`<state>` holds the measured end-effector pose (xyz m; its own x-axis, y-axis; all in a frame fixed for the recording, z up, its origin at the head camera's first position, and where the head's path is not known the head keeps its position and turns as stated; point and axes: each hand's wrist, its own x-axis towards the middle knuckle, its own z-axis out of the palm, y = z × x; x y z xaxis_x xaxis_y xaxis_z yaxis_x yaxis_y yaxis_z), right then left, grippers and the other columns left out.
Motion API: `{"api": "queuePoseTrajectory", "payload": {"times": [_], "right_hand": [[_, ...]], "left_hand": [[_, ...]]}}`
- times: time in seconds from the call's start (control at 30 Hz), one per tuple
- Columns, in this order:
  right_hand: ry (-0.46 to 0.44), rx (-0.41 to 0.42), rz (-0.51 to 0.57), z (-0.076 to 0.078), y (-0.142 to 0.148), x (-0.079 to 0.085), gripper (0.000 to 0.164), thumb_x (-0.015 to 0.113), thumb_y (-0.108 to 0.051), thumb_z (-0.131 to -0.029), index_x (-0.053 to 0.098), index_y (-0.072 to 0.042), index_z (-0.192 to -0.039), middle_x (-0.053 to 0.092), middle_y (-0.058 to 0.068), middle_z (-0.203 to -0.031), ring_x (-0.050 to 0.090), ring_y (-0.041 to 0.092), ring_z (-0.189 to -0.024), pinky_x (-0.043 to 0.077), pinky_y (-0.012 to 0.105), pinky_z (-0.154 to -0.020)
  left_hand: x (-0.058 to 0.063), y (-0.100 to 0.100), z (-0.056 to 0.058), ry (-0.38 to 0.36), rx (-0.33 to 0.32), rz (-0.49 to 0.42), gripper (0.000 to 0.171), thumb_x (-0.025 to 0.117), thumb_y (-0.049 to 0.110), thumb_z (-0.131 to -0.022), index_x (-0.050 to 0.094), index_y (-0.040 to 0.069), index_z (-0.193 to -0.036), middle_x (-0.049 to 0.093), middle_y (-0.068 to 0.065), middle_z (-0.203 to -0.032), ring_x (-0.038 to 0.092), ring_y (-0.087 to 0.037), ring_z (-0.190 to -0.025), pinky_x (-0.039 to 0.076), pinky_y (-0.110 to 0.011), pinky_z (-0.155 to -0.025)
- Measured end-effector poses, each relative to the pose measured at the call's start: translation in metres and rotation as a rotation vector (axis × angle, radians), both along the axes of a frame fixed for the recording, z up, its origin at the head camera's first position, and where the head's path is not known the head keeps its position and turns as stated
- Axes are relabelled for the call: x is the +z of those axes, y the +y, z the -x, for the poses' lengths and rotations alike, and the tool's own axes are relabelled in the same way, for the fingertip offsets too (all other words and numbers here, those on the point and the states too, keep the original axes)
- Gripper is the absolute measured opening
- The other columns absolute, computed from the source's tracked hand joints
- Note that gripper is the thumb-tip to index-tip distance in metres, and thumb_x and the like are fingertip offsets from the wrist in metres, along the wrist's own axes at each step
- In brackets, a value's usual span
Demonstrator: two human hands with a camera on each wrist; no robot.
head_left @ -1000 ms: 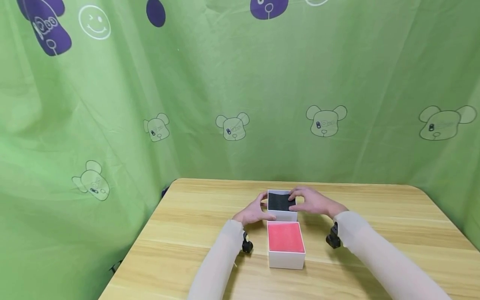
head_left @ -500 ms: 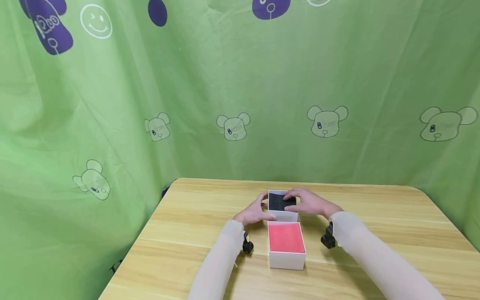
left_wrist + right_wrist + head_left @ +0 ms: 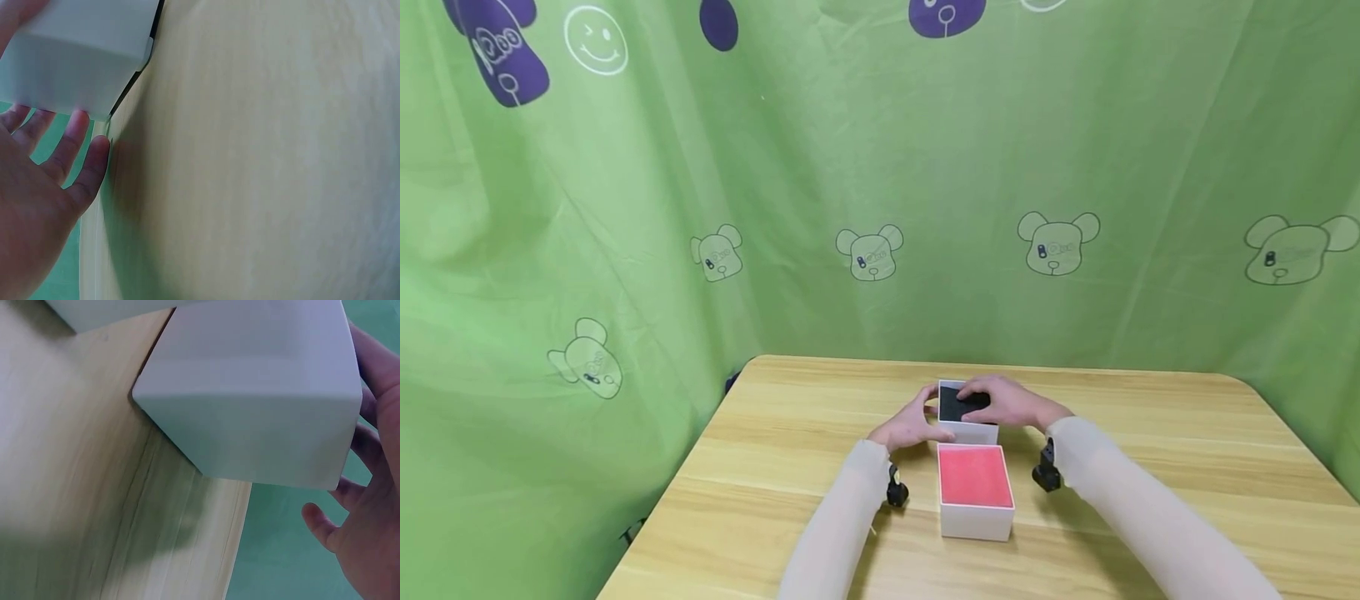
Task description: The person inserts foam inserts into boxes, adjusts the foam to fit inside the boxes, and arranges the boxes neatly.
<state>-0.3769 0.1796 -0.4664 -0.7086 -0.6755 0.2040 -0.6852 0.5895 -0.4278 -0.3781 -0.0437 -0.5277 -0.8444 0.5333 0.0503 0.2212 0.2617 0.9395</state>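
Note:
Farther back on the table stands a small white box point(image 3: 967, 433) with a black sheet point(image 3: 951, 407) inside it. My left hand point(image 3: 908, 427) holds this box at its left side, thumb at the front and fingers toward the back. In the left wrist view, fingertips point(image 3: 76, 122) touch the lower edge of the box wall. Reaching over from the right, my right hand point(image 3: 1009, 403) rests its fingers and thumb, spread apart, on the black sheet. The right wrist view shows the box's outer walls point(image 3: 250, 431) and part of that hand, while the fingertips inside are hidden.
Just in front, a second white box point(image 3: 976, 523) holds a red sheet point(image 3: 975, 475) that fills its top. Both stand on a wooden table point(image 3: 1120, 433). A green curtain point(image 3: 955, 308) hangs behind the table's far edge.
My right hand has slid left across the black sheet and now covers more of it. My left hand keeps its hold, and both boxes stay in place.

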Motion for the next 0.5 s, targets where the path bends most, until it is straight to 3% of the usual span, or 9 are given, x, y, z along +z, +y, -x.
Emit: {"api": "queuePoseTrajectory", "payload": {"times": [0.27,0.5], "right_hand": [[0.004,-0.015,-0.072,-0.0013,-0.0016,0.0001,0.041,0.073,-0.035,-0.082,0.067,-0.009,-0.113,0.06,0.014,-0.122,0.053,0.034,-0.111,0.041,0.051,-0.093],[0.02,-0.03,-0.06,-0.005,0.0043,0.0024,0.041,0.073,-0.035,-0.082,0.067,-0.007,-0.112,0.058,0.017,-0.123,0.051,0.039,-0.114,0.039,0.055,-0.095]], "left_hand": [[-0.0013,0.0032,-0.0013,0.0,0.002,0.02,0.096,0.08,0.011,-0.075,0.019,0.015,-0.149,0.032,0.001,-0.144,0.047,-0.017,-0.118,0.048,-0.025,-0.086],[0.0001,0.0006,-0.0009,-0.016,0.018,0.013,0.099,0.081,0.01,-0.073,0.018,0.014,-0.15,0.033,-0.001,-0.145,0.048,-0.018,-0.117,0.048,-0.026,-0.086]]}}
